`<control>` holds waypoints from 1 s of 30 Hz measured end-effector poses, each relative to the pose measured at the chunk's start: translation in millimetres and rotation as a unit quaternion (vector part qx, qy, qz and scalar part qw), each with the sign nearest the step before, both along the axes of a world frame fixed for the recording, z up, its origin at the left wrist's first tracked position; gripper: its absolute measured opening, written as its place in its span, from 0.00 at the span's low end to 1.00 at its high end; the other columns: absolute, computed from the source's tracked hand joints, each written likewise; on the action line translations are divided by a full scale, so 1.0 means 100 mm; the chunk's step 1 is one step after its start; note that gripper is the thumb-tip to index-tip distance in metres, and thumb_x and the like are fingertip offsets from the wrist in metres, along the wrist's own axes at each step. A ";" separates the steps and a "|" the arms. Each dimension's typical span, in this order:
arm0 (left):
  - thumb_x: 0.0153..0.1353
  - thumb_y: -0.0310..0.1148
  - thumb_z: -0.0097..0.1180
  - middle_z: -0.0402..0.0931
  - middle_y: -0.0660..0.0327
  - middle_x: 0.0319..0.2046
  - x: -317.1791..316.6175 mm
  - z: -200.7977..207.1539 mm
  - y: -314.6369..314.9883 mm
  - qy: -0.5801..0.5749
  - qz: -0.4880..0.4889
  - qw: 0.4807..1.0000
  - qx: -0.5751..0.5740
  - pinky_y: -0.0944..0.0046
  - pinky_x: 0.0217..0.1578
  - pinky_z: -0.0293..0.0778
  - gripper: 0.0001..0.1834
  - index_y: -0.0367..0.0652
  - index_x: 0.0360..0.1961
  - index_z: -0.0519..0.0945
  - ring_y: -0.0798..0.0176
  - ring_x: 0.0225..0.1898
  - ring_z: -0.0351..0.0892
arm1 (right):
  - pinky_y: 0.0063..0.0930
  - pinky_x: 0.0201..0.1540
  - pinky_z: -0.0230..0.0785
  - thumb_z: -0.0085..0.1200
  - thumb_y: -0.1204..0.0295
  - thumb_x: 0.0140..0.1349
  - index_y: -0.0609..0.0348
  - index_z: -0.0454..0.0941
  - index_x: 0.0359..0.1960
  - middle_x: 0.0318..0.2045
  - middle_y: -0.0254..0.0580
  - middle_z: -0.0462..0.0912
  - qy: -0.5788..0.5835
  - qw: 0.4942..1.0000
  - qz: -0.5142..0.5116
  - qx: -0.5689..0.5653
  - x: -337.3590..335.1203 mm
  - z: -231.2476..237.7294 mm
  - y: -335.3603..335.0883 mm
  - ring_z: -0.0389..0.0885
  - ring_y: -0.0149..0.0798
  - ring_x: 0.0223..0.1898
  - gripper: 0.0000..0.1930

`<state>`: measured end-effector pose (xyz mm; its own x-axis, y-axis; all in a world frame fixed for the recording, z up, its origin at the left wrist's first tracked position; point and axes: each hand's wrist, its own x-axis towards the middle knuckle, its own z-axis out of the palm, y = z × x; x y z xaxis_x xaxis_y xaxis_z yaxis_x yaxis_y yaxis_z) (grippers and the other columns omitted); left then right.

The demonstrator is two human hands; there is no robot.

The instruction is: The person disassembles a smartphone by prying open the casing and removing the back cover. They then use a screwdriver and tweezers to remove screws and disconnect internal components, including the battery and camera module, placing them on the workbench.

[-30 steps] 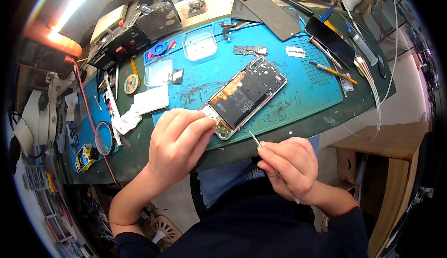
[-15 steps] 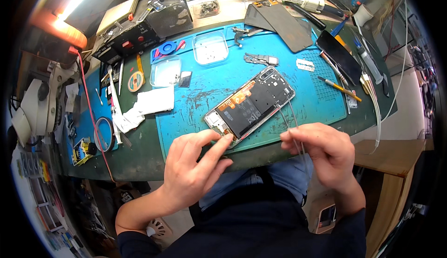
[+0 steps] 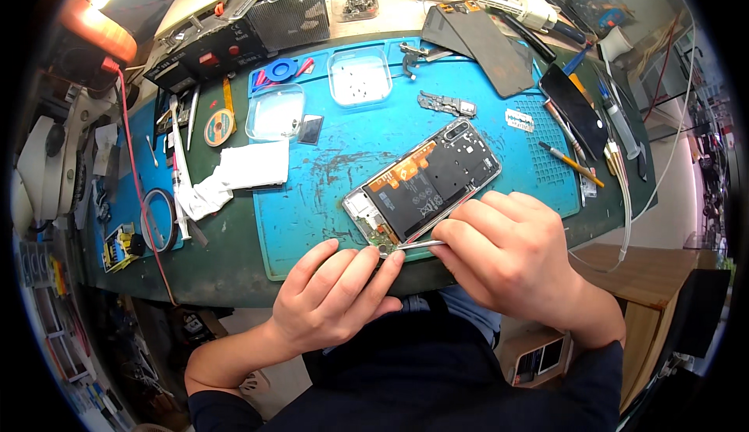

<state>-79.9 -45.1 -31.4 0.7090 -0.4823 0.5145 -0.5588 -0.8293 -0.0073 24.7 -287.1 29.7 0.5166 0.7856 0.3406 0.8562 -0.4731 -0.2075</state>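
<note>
An opened smartphone [image 3: 438, 178] lies tilted on the blue mat, its back cover off. A black battery, orange flex cables and the camera lenses show inside. My left hand [image 3: 328, 295] has its fingertips at the phone's lower corner, gripping it there. My right hand [image 3: 507, 248] is closed around metal tweezers [image 3: 421, 244], held almost level along the phone's near edge. Their tips point at the lower end of the phone, close to my left fingertips. What lies exactly between the tips is too small to make out.
Clear plastic trays [image 3: 360, 78] with tiny screws stand on the mat [image 3: 312, 221] beyond the phone. A dark phone part [image 3: 446, 104], a blade [image 3: 519, 120] and flat panels [image 3: 491, 53] lie further back. White tissue [image 3: 253, 165] sits left; a yellow-handled tool [image 3: 572, 164] lies right.
My right hand has moved left and nearer the phone, swinging the tweezers from upright to nearly level, tips at its lower end. My left hand has shifted slightly down, fingers at the same corner.
</note>
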 end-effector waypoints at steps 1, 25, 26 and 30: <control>0.76 0.53 0.57 0.80 0.64 0.50 0.00 0.00 0.00 -0.001 0.001 1.000 -0.001 0.56 0.59 0.79 0.22 0.51 0.56 0.91 0.65 0.49 0.80 | 0.30 0.30 0.67 0.63 0.72 0.52 0.54 0.79 0.30 0.26 0.31 0.73 -0.004 1.000 0.000 0.004 0.00 -0.01 0.01 0.78 0.34 0.30 0.06; 0.60 0.34 0.74 0.81 0.53 0.54 0.10 0.25 0.07 0.134 0.005 0.981 -0.141 0.54 0.49 0.81 0.25 0.34 0.57 0.86 0.50 0.50 0.84 | 0.30 0.30 0.67 0.67 0.71 0.54 0.56 0.85 0.39 0.33 0.31 0.81 -0.005 1.000 -0.011 0.018 -0.10 -0.12 0.00 0.79 0.34 0.32 0.11; 0.59 0.32 0.74 0.82 0.52 0.54 0.13 0.25 0.09 0.138 0.010 0.979 -0.152 0.54 0.49 0.82 0.25 0.34 0.56 0.86 0.49 0.50 0.84 | 0.30 0.29 0.67 0.66 0.71 0.54 0.56 0.85 0.39 0.32 0.31 0.80 0.001 1.000 -0.013 0.014 -0.10 -0.11 0.00 0.79 0.34 0.31 0.10; 0.55 0.22 0.75 0.82 0.52 0.52 0.29 0.35 0.16 0.190 -0.002 0.963 -0.190 0.53 0.48 0.82 0.22 0.37 0.52 0.86 0.47 0.49 0.84 | 0.29 0.29 0.66 0.64 0.72 0.54 0.57 0.85 0.38 0.30 0.31 0.79 0.000 0.999 -0.004 0.035 -0.08 -0.12 0.03 0.78 0.33 0.30 0.09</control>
